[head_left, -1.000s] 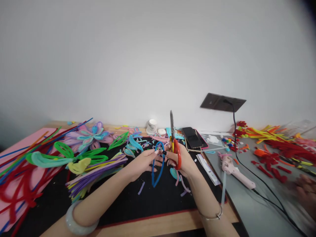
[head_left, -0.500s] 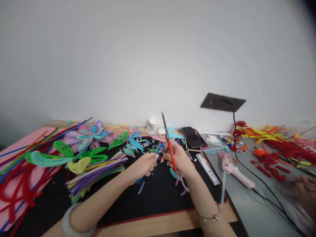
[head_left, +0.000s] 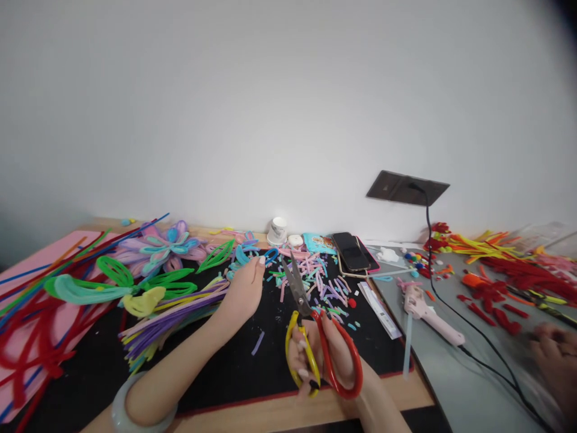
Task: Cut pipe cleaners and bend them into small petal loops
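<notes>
My left hand (head_left: 247,287) reaches over the black mat with thumb and fingers closed on a blue pipe cleaner loop (head_left: 271,255), whose curved end sticks out past the fingertips. My right hand (head_left: 341,355) is nearer the mat's front edge. In it are red-handled scissors (head_left: 295,282), blades pointing up and away, together with a small yellow-handled tool (head_left: 292,352) that looks like pliers; its jaws are mostly hidden. Beyond the scissors lies a scatter of cut pastel pipe cleaner bits (head_left: 311,273).
Left are a pipe cleaner flower (head_left: 169,248), a green leafy piece (head_left: 119,282) and a pipe cleaner bundle (head_left: 180,319). A paper cup (head_left: 277,230) and a phone (head_left: 350,251) stand at the back. Right lie a corded glue gun (head_left: 430,316) and another person's hand (head_left: 554,349).
My hands have separated. The left moved left and away with the blue loop; the right came down toward me with the scissors, and the yellow-handled tool now shows in it.
</notes>
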